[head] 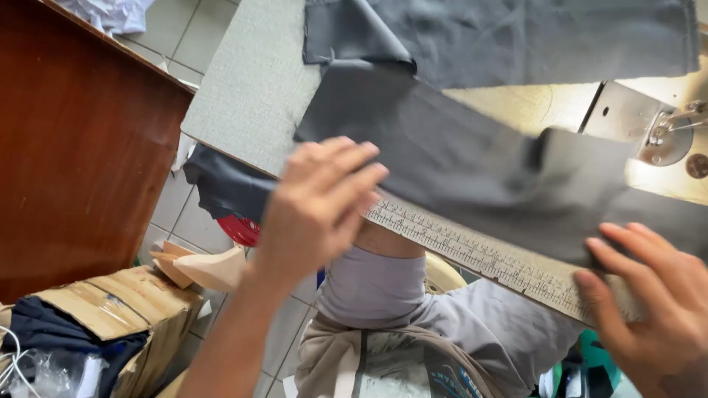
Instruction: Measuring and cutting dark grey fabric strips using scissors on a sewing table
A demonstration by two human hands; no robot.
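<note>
Right now both hands lie flat and open on a dark grey cloth strip (472,166) that runs along the near edge of the bench (251,88). The left hand (321,199) presses its spread fingers on the strip's left part, gripping nothing. The right hand (649,295) rests its fingertips on the strip's right end, also unclenched. Just under the strip, a ruler (479,254) marked along the bench edge shows between the two hands. A second, larger piece of the same grey cloth (509,37) lies farther back, its lower left corner overlapping the strip's far end. At the right, the metal plate (627,114) and foot (667,136) of a sewing machine sit just beyond the strip. The bench's left part, covered in pale grey, lies bare up to its edge. Below the bench edge more dark fabric (225,184) hangs over the tiled floor (184,214). Further left stands a brown wooden board (81,140), and beneath it one cardboard box (140,302) holds dark blue cloth (51,328) and clear plastic (51,372).
</note>
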